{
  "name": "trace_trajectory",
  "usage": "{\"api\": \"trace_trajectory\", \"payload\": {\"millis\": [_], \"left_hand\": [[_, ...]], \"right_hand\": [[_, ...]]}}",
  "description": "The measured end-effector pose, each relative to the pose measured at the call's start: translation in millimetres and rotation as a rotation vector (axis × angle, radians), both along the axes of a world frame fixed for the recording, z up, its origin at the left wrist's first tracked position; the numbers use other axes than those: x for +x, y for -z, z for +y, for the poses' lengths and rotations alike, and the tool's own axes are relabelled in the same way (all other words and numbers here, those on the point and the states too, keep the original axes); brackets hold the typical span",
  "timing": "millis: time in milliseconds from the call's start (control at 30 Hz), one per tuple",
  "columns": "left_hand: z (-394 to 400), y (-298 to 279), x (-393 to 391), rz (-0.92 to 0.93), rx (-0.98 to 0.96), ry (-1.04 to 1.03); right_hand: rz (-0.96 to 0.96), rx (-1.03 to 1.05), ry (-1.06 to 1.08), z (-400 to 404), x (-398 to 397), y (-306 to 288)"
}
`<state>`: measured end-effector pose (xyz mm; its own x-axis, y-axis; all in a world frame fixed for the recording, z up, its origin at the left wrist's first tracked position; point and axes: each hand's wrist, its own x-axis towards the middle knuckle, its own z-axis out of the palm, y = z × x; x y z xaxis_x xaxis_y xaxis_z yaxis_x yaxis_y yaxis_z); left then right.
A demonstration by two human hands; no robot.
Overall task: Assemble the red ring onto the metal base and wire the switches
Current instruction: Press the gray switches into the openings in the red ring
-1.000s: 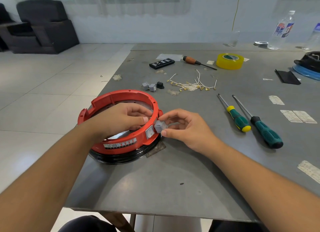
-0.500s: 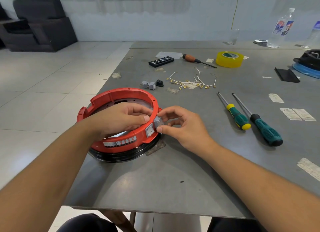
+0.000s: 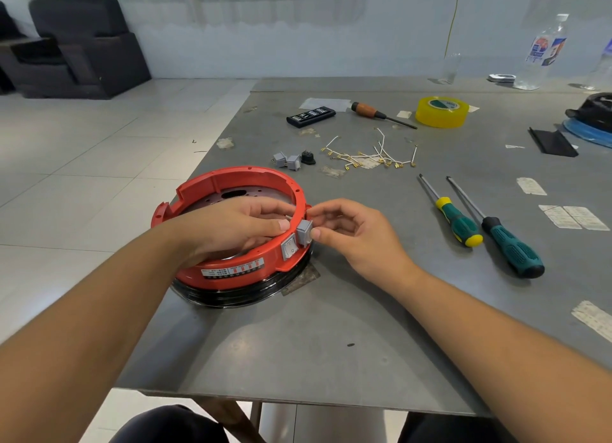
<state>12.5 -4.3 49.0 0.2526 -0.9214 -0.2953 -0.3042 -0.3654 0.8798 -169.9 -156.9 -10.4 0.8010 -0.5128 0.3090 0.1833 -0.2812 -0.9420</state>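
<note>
The red ring (image 3: 231,177) sits on the metal base (image 3: 238,190), whose black rim (image 3: 231,298) rests near the table's left edge. One grey switch (image 3: 289,247) is seated in the ring's outer wall. My right hand (image 3: 347,234) pinches a second grey switch (image 3: 304,232) against the wall just right of the first. My left hand (image 3: 231,227) lies across the ring, fingers gripping its right rim from inside. Two loose grey switches (image 3: 286,160), a black socket (image 3: 308,157) and several white wires (image 3: 371,156) lie farther back.
Two green-handled screwdrivers (image 3: 480,224) lie to the right. Farther back are a black bit case (image 3: 310,115), a wooden-handled screwdriver (image 3: 381,114), a yellow tape roll (image 3: 442,111) and a water bottle (image 3: 543,51). The table's left edge (image 3: 198,174) runs beside the ring.
My right hand has brought the second grey switch leftward from beside the ring up against its outer wall. My left hand stays on the ring.
</note>
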Motion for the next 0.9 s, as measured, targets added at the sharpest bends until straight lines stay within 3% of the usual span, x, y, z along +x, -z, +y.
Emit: {"api": "trace_trajectory", "payload": {"millis": [333,600,900], "left_hand": [[-6,0,-4,0.208,0.008,0.042],[-4,-4,-7,-0.172,-0.009,0.055],[-2,-10,-15,-0.193,-0.02,0.043]], "right_hand": [[0.101,0.095,-0.049,-8,6,-3],[0.146,0.121,-0.05,-9,8,-8],[0.155,0.102,0.0,-4,12,-11]]}}
